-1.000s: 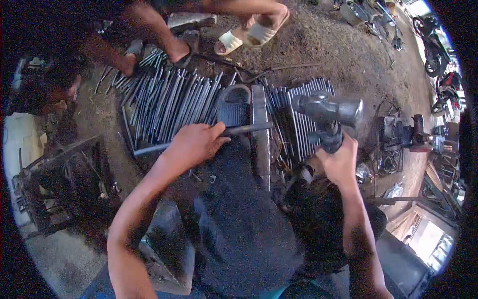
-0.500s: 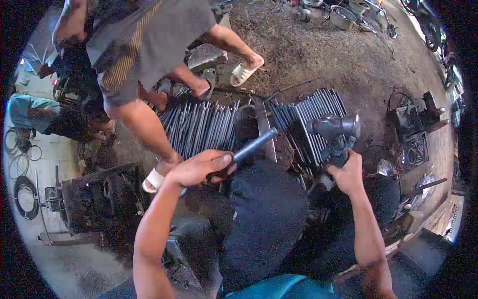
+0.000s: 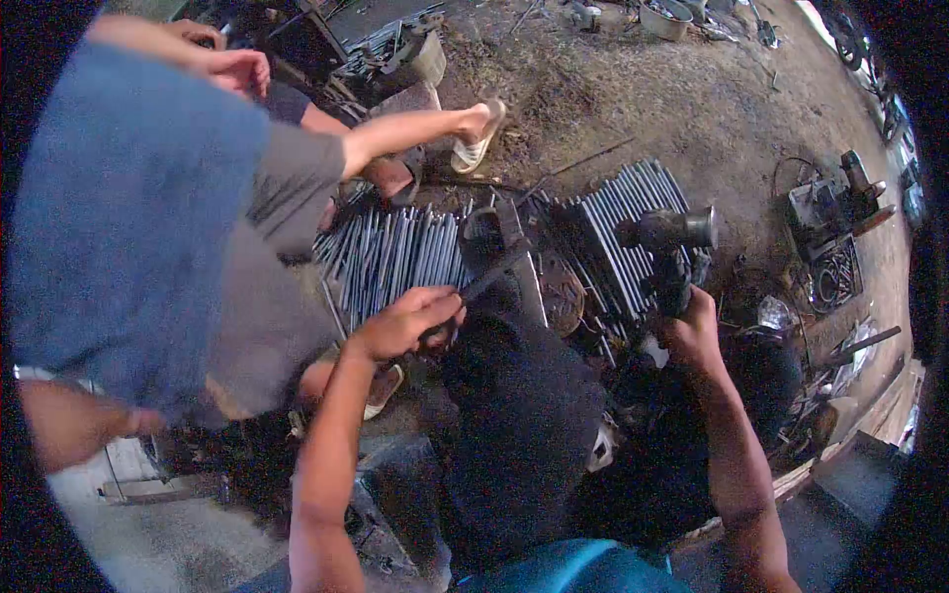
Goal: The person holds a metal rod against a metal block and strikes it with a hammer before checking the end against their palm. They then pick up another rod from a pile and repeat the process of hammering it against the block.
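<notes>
My left hand [image 3: 410, 321] is closed around a metal rod [image 3: 491, 276], which slants up and to the right across a dark metal block [image 3: 484, 235]. In my right hand [image 3: 692, 326] is the handle of a hammer [image 3: 672, 230], its heavy dark head raised and overlapping the stacked rods in this view. Beyond my left hand lies a bundle of grey metal rods [image 3: 400, 252]. A second stack of rods [image 3: 633, 212] sits to the right of the block, with a narrow upright plate [image 3: 526, 262] between the two.
A person in a blue shirt [image 3: 138, 208] and white slides stands close on my left, above the left bundle. At the right is a dark metal vise-like fixture [image 3: 840, 212]. A basin [image 3: 664, 20] stands far back on the dirt floor.
The person on the left has shifted down and turned, their blue shirt now filling the left side. My rod has tilted slightly less steeply; the hammer stays at nearly the same spot.
</notes>
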A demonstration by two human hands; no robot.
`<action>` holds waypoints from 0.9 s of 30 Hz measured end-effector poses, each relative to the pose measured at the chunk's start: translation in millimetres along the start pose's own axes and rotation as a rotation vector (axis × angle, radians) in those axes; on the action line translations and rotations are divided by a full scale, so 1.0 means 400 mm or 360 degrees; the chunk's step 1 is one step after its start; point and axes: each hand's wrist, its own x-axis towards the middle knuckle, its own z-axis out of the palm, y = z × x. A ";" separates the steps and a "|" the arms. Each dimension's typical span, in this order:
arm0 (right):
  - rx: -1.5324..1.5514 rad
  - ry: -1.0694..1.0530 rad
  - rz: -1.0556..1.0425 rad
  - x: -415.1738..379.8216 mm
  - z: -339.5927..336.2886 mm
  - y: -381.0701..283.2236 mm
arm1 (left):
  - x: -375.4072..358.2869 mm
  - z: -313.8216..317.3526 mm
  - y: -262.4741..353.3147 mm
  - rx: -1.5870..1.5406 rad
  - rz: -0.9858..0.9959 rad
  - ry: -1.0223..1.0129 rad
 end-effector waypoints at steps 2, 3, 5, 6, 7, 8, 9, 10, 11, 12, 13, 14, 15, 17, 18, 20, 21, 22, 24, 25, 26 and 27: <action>-0.0137 0.0026 0.0030 0.003 0.010 -0.025 | 0.041 -0.002 -0.038 0.0471 0.0059 0.0310; -0.0104 -0.0008 0.0127 0.003 0.016 -0.052 | 0.070 -0.005 -0.076 0.0459 0.0052 0.0301; -0.0086 -0.0044 0.0236 0.011 0.024 -0.054 | 0.117 -0.007 -0.129 0.0886 0.0322 0.0635; -0.0194 -0.0022 0.0150 0.018 0.035 -0.033 | 0.138 -0.016 -0.138 0.1009 0.0320 0.0621; -0.0300 -0.0006 0.0063 0.023 0.046 -0.011 | 0.162 -0.019 -0.157 0.0987 0.0309 0.0615; -0.0315 -0.0022 0.0073 0.028 0.060 0.013 | 0.193 -0.024 -0.187 0.1080 0.0288 0.0665; -0.0441 0.0007 0.0126 0.030 0.074 0.039 | 0.218 -0.031 -0.212 0.1173 0.0264 0.0715; -0.0569 0.0037 0.0177 0.035 0.082 0.055 | 0.239 -0.041 -0.235 0.1105 0.0093 0.0653; -0.0589 0.0016 0.0186 0.041 0.092 0.035 | 0.256 -0.048 -0.256 0.1078 0.0081 0.0648; -0.0651 -0.0046 0.0163 0.049 0.109 -0.011 | 0.271 -0.052 -0.277 0.1162 0.0059 0.0661; -0.0713 -0.0113 0.0142 0.061 0.122 -0.044 | 0.283 -0.056 -0.298 0.1245 0.0033 0.0671; -0.0843 -0.0236 0.0263 0.082 0.129 -0.054 | 0.288 -0.058 -0.300 0.1314 0.0039 0.0660; -0.0863 -0.0262 0.0270 0.091 0.141 -0.035 | 0.288 -0.055 -0.305 0.1284 0.0025 0.0657; -0.1053 -0.0271 0.0096 0.105 0.169 0.010 | 0.280 -0.053 -0.307 0.1246 -0.0062 0.0632; -0.1001 -0.0378 0.0230 0.121 0.180 0.016 | 0.282 -0.055 -0.319 0.1227 -0.0076 0.0627; -0.1083 -0.0445 0.0281 0.146 0.201 -0.009 | 0.288 -0.061 -0.341 0.1174 -0.0098 0.0524; -0.1157 -0.0495 0.0327 0.163 0.209 -0.034 | 0.291 -0.062 -0.343 0.1152 -0.0106 0.0526; -0.1173 -0.0516 0.0324 0.186 0.214 -0.061 | 0.292 -0.062 -0.342 0.1184 -0.0115 0.0506; -0.1119 -0.0465 0.0081 0.230 0.215 -0.126 | 0.283 -0.058 -0.345 0.1260 -0.0046 0.0517; -0.1064 -0.0367 0.0043 0.251 0.214 -0.165 | 0.280 -0.060 -0.350 0.1238 -0.0051 0.0518; -0.1032 -0.0147 -0.0435 0.265 0.207 -0.171 | 0.276 -0.064 -0.355 0.1277 0.0018 0.0535; -0.0904 -0.0233 -0.0341 0.276 0.201 -0.259 | 0.273 -0.066 -0.357 0.1319 0.0085 0.0552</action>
